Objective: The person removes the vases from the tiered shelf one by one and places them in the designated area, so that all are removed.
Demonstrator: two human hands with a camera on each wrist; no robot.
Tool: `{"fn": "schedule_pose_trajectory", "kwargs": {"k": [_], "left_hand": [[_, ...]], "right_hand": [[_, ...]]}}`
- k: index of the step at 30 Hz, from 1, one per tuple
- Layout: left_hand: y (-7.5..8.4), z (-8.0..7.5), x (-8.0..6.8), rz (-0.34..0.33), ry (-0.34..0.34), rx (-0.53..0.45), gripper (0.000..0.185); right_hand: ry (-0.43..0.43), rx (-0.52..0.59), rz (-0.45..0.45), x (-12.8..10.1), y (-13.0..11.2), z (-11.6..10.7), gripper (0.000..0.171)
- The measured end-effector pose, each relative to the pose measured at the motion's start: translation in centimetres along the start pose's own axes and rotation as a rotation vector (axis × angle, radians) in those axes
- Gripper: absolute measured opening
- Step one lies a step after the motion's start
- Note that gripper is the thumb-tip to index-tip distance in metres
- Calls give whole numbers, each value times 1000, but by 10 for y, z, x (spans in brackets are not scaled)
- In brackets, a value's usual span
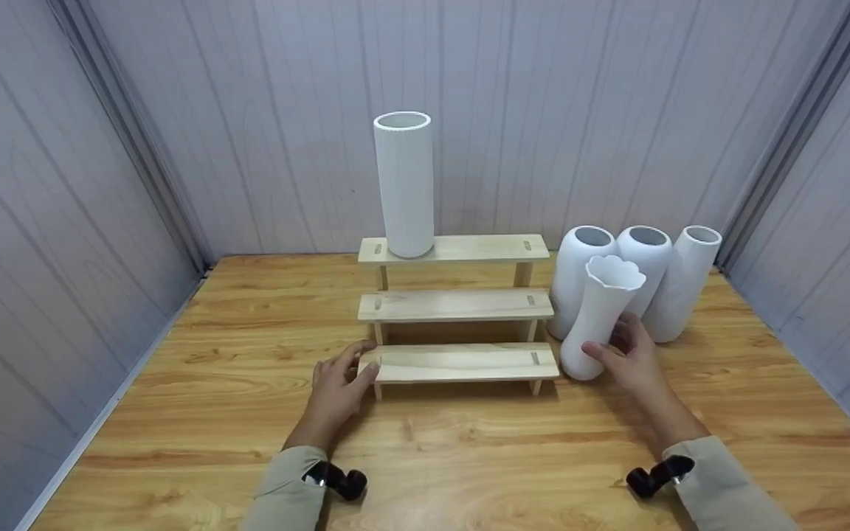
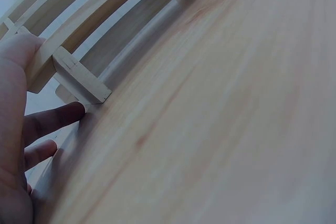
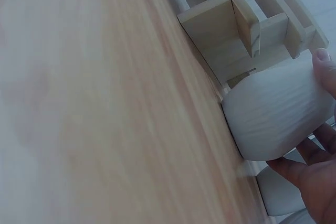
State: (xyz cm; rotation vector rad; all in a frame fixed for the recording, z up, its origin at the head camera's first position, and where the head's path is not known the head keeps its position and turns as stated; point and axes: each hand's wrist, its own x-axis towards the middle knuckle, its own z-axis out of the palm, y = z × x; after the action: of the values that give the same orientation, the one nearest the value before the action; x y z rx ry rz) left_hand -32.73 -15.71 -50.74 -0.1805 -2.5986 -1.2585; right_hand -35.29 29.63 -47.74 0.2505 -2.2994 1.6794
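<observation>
A white vase with a scalloped rim stands at the right end of a three-tier wooden display stand. My right hand grips its lower half, thumb in front and fingers behind on the right; the right wrist view shows the vase's rounded base low beside the stand, and whether it bears on the table I cannot tell. At the stand's left end, my left hand holds the lowest step, its thumb on the board's end. On the top step, toward the left, a tall white cylindrical vase stands upright.
Three more white vases cluster behind the gripped one: a wide one, a second and a narrow-necked one. Panelled walls close in the wooden table at the back and sides.
</observation>
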Motion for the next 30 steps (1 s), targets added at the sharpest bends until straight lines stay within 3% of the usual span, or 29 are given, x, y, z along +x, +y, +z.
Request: {"fn": "schedule_pose_trajectory", "kwargs": {"k": [10, 30], "left_hand": [[1, 0, -2, -37, -2, 8, 37], [-2, -3, -3, -9, -12, -10, 34]], "right_hand": [[28, -5, 43, 2, 4, 1, 74], [54, -9, 19, 4, 4, 6, 71]]}}
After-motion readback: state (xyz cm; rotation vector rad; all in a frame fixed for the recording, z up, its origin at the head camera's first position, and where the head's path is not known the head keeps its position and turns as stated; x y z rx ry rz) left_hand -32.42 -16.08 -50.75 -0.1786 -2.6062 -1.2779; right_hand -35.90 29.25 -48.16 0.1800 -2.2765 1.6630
